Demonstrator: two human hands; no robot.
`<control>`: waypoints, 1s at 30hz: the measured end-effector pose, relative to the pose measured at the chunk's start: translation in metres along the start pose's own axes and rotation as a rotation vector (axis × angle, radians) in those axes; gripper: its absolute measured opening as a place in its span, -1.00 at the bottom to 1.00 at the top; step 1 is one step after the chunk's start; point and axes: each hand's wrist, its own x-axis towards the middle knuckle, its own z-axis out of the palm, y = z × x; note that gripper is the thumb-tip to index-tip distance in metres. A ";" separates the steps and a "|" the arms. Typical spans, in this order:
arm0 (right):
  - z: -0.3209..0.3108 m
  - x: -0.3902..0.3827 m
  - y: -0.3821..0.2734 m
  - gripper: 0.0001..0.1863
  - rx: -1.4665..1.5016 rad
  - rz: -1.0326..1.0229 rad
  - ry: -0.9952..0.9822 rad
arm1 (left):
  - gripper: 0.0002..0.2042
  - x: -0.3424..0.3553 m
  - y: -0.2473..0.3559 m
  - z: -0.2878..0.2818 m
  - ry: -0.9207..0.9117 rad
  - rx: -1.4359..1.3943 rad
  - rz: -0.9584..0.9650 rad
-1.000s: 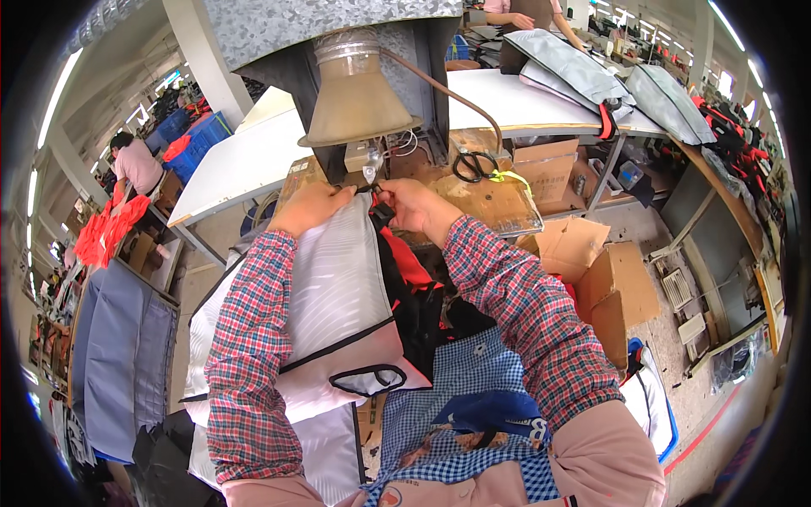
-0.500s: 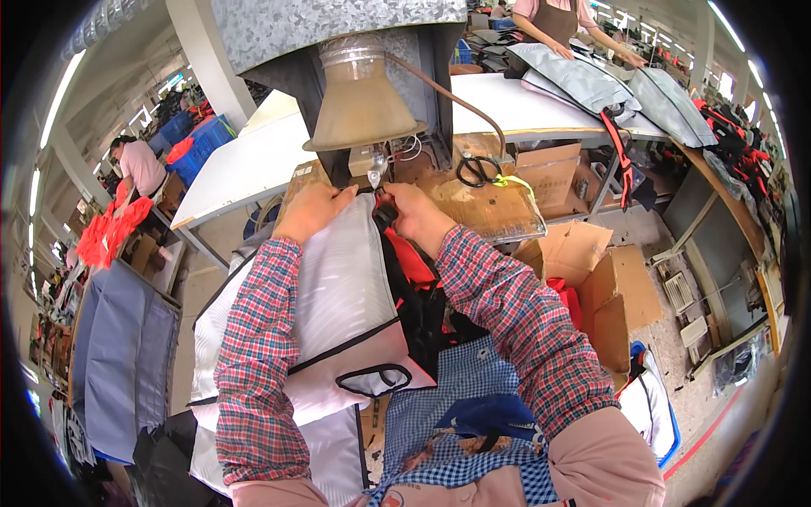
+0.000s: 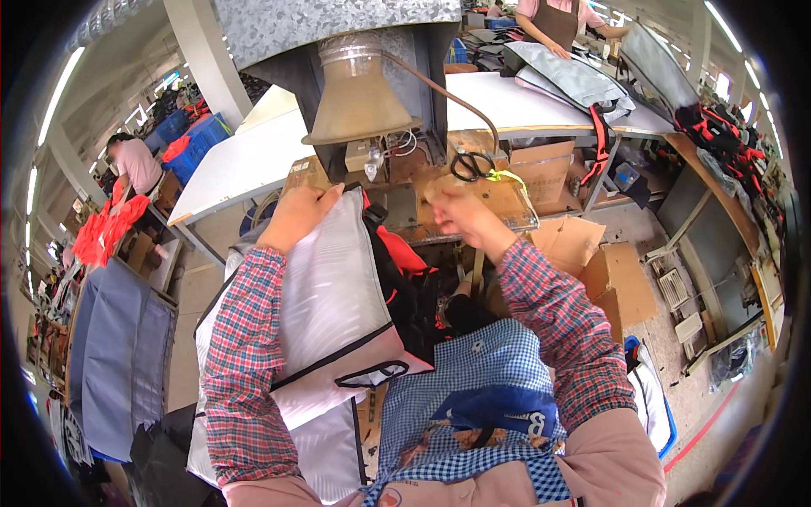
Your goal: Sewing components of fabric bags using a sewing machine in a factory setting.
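Note:
My left hand grips the top edge of a white quilted bag piece with black binding, just left of a small metal machine head under a funnel-shaped hood. Black straps and red fabric hang along the piece's right side, a black buckle near its top. My right hand is apart from the piece, over the worn wooden board, with its fingers curled; whatever they hold, if anything, I cannot make out. Black scissors with a yellow strap lie just behind it.
A white table runs behind the machine. A co-worker at back right lifts a grey panel; another person works at left. Open cardboard boxes stand right, red fabric and blue crates left.
My right hand has left the bag's top edge and moved to the right. My left hand and the piece shifted slightly left. The co-worker has raised one grey panel off the pile.

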 end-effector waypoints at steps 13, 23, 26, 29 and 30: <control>0.067 -0.187 -0.030 -0.55 -0.588 -0.769 -0.485 | -0.67 -0.137 0.172 -0.119 0.508 0.246 0.211; -0.063 -0.224 -0.108 -0.75 -0.603 -1.383 -0.031 | -0.55 -0.182 0.284 -0.139 0.070 -0.159 0.565; -0.141 -0.235 -0.094 -0.63 -0.017 -0.829 -0.279 | -0.19 -0.204 0.256 -0.100 -0.449 -0.204 0.621; -0.200 -0.295 -0.053 -0.59 -0.425 -0.899 -0.072 | -0.21 -0.222 0.229 -0.008 -0.708 -0.270 0.687; -0.211 -0.312 -0.049 -0.62 -0.598 -0.882 -0.168 | -0.20 -0.228 0.221 0.021 -0.829 -0.241 0.594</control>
